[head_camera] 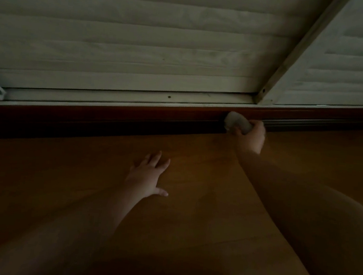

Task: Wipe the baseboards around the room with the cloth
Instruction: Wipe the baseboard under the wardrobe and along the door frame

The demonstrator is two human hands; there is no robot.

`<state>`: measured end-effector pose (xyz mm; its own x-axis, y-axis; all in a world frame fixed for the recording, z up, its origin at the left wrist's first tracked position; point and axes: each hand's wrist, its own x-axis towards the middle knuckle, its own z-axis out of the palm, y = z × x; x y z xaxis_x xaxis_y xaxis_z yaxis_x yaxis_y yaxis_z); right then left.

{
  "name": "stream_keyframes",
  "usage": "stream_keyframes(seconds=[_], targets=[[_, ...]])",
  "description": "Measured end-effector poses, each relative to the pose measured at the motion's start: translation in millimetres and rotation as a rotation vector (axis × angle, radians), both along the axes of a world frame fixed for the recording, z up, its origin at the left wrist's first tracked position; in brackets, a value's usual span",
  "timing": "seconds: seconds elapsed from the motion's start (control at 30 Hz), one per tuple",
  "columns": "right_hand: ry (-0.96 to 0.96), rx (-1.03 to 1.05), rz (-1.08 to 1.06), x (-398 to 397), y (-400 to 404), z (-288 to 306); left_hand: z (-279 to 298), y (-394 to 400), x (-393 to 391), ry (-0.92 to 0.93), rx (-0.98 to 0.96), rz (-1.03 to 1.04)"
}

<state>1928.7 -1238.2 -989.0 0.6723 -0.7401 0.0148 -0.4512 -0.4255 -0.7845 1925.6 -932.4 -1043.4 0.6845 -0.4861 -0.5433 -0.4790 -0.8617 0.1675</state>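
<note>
A dark reddish-brown baseboard [111,117] runs across the view where the wooden floor meets the white frame above. My right hand [250,137] grips a bunched pale cloth [236,121] and holds it against the baseboard right of the middle. My left hand [148,174] lies flat on the floor with fingers spread, a little in front of the baseboard and left of the right hand. The room is dim.
A white slatted shutter [141,40] with a white frame rail [113,96] stands above the baseboard. A diagonal white post [294,57] splits it from a second slatted panel [357,54]. The wooden floor [190,216] stretches toward me.
</note>
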Motion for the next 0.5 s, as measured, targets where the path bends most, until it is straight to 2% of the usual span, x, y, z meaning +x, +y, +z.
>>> stream_keyframes(seconds=[0.07,0.13,0.3,0.5], targets=[[0.037,0.001,-0.226,-6,-16,-3,2,0,0,-0.011,0.002,-0.014],[0.102,0.004,-0.32,-12,-24,-6,5,1,2,0.004,0.012,-0.032],[0.171,-0.012,-0.084,-5,9,-11,19,12,23,0.097,0.002,-0.082],[0.189,0.079,0.059,9,90,-11,14,42,20,0.0,-0.007,-0.106]])
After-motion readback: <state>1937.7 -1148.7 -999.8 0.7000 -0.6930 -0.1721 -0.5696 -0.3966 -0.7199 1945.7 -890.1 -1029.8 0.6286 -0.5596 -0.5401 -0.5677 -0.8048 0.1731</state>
